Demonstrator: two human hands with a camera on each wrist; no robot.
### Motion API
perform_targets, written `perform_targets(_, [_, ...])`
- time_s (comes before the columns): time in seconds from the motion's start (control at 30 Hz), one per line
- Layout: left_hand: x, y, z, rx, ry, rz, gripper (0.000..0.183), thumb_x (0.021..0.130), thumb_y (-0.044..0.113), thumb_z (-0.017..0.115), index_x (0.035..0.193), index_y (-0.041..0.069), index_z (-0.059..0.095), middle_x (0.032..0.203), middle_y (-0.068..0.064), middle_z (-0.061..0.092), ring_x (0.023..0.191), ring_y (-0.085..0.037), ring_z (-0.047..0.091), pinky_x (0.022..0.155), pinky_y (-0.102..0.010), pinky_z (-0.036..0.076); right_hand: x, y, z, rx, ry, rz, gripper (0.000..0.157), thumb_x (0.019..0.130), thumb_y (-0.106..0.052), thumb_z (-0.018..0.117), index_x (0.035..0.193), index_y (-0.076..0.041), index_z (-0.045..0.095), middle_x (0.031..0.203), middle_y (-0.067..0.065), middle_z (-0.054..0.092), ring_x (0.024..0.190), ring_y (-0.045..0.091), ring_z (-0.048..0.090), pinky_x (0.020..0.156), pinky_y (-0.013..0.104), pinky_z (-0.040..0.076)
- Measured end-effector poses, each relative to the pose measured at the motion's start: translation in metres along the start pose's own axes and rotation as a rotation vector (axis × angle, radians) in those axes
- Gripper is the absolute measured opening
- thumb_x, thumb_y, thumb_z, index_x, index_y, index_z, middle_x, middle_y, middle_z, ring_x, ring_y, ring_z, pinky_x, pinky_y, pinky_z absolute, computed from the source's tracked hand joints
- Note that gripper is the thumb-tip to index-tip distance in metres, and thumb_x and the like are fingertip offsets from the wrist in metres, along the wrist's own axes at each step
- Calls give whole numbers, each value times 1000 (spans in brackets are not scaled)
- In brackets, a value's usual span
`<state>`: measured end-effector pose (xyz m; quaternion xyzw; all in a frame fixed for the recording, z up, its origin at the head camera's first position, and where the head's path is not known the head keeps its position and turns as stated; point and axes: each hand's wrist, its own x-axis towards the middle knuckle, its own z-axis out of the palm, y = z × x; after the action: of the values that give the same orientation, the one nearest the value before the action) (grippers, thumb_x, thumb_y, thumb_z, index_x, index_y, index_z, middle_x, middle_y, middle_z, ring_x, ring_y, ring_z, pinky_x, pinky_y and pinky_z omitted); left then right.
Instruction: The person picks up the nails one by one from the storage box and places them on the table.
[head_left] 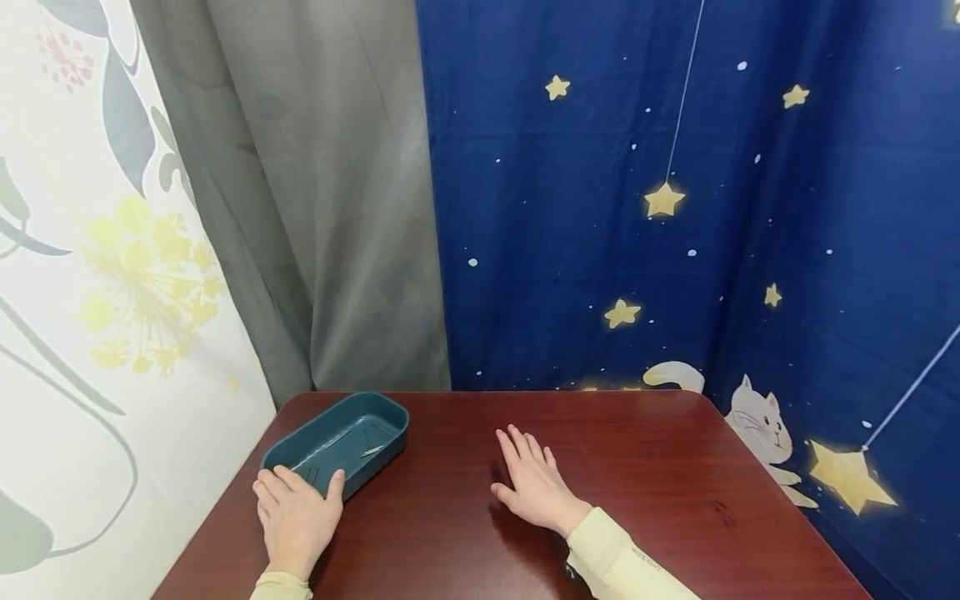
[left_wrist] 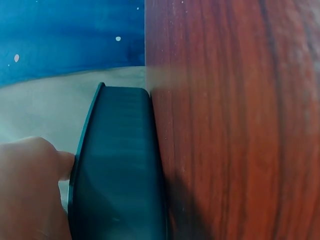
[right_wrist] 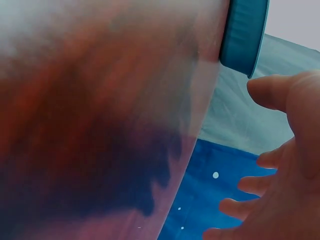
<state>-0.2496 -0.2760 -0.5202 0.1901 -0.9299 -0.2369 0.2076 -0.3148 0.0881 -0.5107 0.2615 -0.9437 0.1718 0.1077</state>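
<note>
A dark teal oblong tray point(head_left: 345, 437) with a raised rim sits at the table's far left corner. Inside it lies a small thin silvery piece point(head_left: 371, 452), with a few dark thin marks near the close end. My left hand point(head_left: 298, 515) rests at the tray's near end, fingers together along the rim and thumb out to the right. In the left wrist view, the thumb point(left_wrist: 65, 165) meets the rim beside the tray's outer wall point(left_wrist: 117, 165). Holding nothing, my right hand point(head_left: 536, 486) hovers over the table with fingers straight and spread.
The reddish-brown wooden table point(head_left: 600, 442) spreads under both hands. Behind it hang a grey curtain point(head_left: 367, 208) and a blue curtain point(head_left: 562, 192) with stars. A white floral cloth point(head_left: 112, 292) hangs along the left side.
</note>
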Motion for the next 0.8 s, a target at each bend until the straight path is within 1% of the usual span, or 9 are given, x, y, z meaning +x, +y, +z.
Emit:
perform_targets(0.1, [-1, 3, 1, -6, 6, 38, 107, 100, 55, 50, 143, -30, 2, 149, -51, -3, 141, -64, -2, 112, -68, 8, 6, -1, -4, -7, 5, -21, 85, 93, -42, 68, 160, -12, 25, 163, 16, 24, 144, 45, 28, 106, 71, 26])
perform_targets(0.23, [-2, 6, 5, -14, -11, 75, 107, 99, 55, 51, 143, -29, 3, 150, -51, -3, 141, -64, -1, 112, -68, 10, 13, 0, -5, -27, -3, -40, 83, 94, -43, 66, 160, -12, 26, 163, 16, 25, 144, 45, 29, 106, 70, 27])
perform_targets(0.33, [-2, 7, 9, -18, -50, 95, 110, 99, 59, 49, 145, -27, 0, 152, -49, -6, 142, -62, -3, 113, -68, 10, 16, 2, -6, -34, -9, -50, 82, 94, -43, 66, 160, -11, 27, 163, 16, 25, 144, 45, 29, 106, 71, 27])
perform_targets(0.47, [-1, 14, 14, -24, -98, 138, 110, 98, 60, 50, 147, -25, -1, 154, -46, -6, 143, -60, -3, 113, -67, 12, 16, 4, -7, -33, -18, -48, 81, 95, -44, 65, 159, -11, 28, 162, 16, 25, 144, 44, 29, 106, 71, 27])
perform_targets(0.63, [-2, 26, 19, -20, -119, 232, 107, 99, 57, 52, 147, -26, 4, 154, -46, 1, 143, -60, 3, 112, -67, 17, 14, 7, -9, -24, -28, -34, 80, 96, -44, 64, 159, -10, 29, 163, 16, 25, 144, 44, 29, 107, 70, 26])
perform_targets(0.73, [-4, 31, 22, -11, -145, 286, 105, 99, 57, 50, 147, -26, 6, 154, -45, 3, 143, -60, 5, 112, -67, 20, 13, 8, -10, -14, -31, -22, 80, 96, -45, 63, 159, -10, 29, 163, 16, 25, 144, 45, 29, 107, 70, 25])
perform_targets(0.8, [-4, 34, 24, -11, -175, 310, 105, 100, 59, 49, 147, -25, 6, 155, -44, 3, 143, -59, 5, 113, -65, 20, 13, 8, -11, -10, -32, -11, 79, 97, -45, 62, 159, -10, 29, 163, 16, 25, 144, 44, 28, 108, 70, 25])
